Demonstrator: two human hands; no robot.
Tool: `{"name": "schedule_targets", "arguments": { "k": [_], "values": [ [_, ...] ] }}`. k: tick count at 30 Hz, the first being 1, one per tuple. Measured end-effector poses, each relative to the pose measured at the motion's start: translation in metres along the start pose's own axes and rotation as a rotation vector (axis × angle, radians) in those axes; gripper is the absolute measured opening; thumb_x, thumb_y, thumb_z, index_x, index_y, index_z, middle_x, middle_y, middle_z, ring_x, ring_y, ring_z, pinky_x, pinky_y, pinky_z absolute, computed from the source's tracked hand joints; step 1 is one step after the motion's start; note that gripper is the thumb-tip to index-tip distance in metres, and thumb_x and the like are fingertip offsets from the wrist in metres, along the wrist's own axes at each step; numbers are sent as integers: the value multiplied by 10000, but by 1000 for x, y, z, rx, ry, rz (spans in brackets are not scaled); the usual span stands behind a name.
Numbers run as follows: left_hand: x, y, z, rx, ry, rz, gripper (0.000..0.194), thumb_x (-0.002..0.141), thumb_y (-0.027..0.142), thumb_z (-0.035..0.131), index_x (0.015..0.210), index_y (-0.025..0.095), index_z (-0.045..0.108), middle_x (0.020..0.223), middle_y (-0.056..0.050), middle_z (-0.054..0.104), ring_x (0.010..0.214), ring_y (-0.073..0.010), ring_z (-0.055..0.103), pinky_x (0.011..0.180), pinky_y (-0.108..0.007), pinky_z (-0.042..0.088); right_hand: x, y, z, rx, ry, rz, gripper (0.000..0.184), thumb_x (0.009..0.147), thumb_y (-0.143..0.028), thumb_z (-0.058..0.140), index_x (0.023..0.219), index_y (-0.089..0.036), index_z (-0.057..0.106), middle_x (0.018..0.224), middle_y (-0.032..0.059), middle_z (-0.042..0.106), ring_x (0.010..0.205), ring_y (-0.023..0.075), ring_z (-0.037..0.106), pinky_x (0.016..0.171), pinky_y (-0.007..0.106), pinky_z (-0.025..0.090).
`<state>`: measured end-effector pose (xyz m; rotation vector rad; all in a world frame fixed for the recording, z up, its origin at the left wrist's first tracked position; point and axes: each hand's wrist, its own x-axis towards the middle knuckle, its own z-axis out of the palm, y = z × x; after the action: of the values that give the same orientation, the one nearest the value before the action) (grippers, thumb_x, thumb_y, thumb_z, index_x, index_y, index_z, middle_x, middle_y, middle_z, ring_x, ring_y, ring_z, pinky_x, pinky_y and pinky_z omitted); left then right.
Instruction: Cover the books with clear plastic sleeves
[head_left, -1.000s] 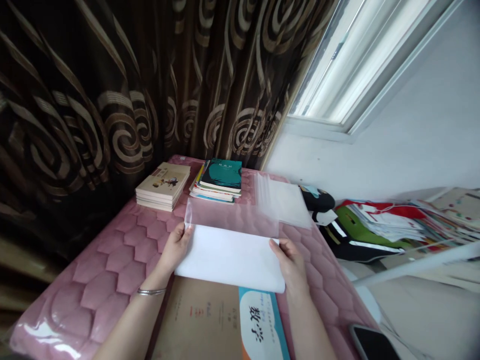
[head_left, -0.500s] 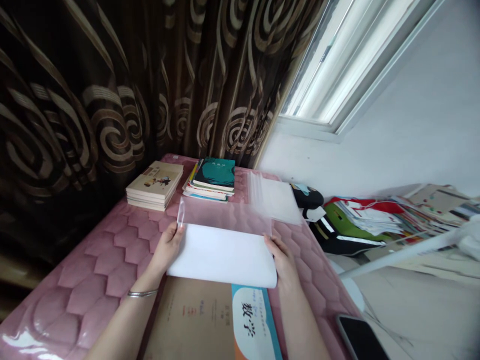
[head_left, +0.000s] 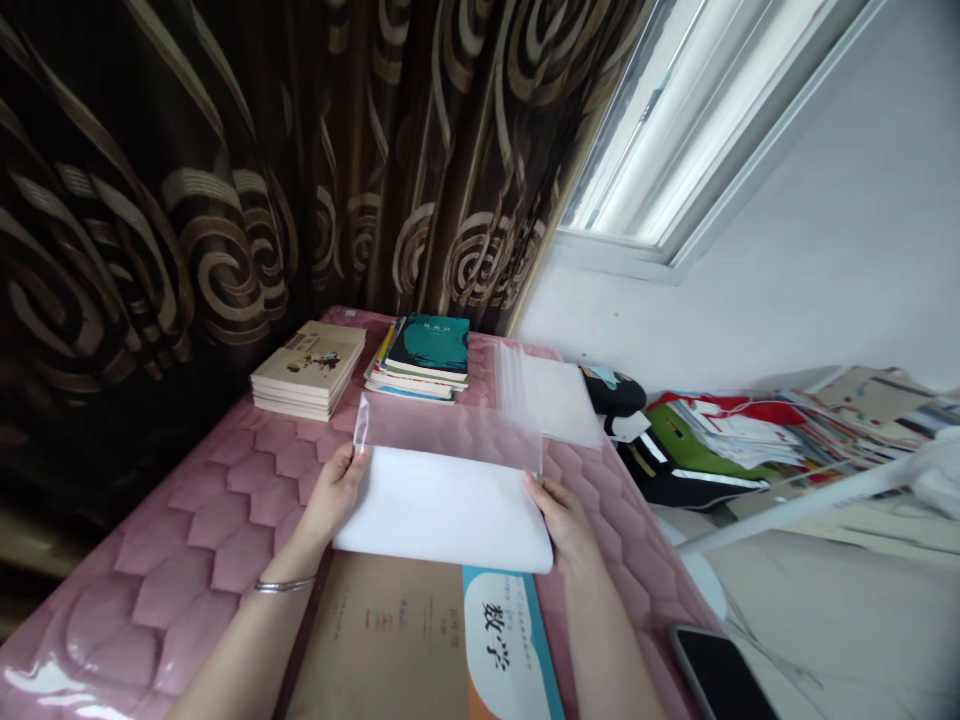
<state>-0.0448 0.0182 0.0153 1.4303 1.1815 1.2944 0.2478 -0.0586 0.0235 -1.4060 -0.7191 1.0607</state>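
My left hand [head_left: 339, 492] pinches the left edge of a smooth white sheet [head_left: 442, 510] and the clear plastic book cover [head_left: 450, 425] joined to it. The fingers of my right hand [head_left: 561, 515] are closed on the right edge of the same pair. Beyond the white part, the clear plastic stretches away from me over the pink surface. A textbook [head_left: 390, 640] with a brown cover and a blue-and-white strip lies below, close to my body. The white sheet overlaps its far edge; whether the two are attached I cannot tell.
A stack of beige books [head_left: 309, 370] and another stack topped by a green book [head_left: 429, 345] stand at the back of the pink padded table [head_left: 187, 540]. More clear covers [head_left: 555, 395] lie right of them. A phone [head_left: 724, 670] lies at the right edge, near bags and papers [head_left: 735, 440].
The whole view has shifted slightly, so everything sits a little further left. My right hand has slid slightly along the sheet's edge; both hands keep their hold.
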Motion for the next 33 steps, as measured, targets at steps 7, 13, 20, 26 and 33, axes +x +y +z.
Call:
{"name": "schedule_targets", "arguments": {
  "k": [7, 13, 20, 26, 33],
  "values": [
    [1, 0, 0, -14, -1, -8, 379, 746, 567, 597, 717, 190, 569, 666, 23, 549, 652, -131, 485, 648, -233, 413, 4, 6, -3, -97, 47, -40, 494, 581, -657, 737, 689, -177, 683, 583, 3, 652, 509, 154, 537, 447, 254, 389],
    [0, 3, 0, 9, 14, -3, 391, 752, 572, 585, 674, 193, 535, 630, 34, 503, 617, -117, 453, 622, -223, 401, 1, 2, -6, -41, -16, -52, 463, 576, -588, 785, 753, -168, 701, 667, 22, 686, 584, 175, 590, 509, 262, 435],
    [0, 5, 0, -18, 17, -18, 375, 729, 555, 610, 667, 192, 540, 605, 40, 479, 595, -115, 436, 583, -227, 391, 2, 2, -7, -75, -50, -40, 455, 550, -547, 818, 745, -152, 707, 645, 23, 684, 560, 170, 585, 508, 263, 435],
    [0, 2, 0, -56, 18, -46, 345, 721, 532, 615, 668, 199, 543, 605, 38, 484, 586, -116, 426, 572, -235, 383, 4, 7, -6, -105, -17, -66, 446, 585, -558, 791, 779, -164, 716, 668, 26, 695, 578, 182, 593, 514, 269, 447],
    [-1, 3, 0, -57, 84, -126, 322, 683, 516, 636, 703, 198, 589, 653, 11, 565, 646, -144, 503, 576, -234, 399, 4, 11, -5, -191, 44, -90, 431, 607, -613, 737, 703, -195, 692, 603, 4, 666, 533, 173, 566, 468, 256, 418]
  ]
}}
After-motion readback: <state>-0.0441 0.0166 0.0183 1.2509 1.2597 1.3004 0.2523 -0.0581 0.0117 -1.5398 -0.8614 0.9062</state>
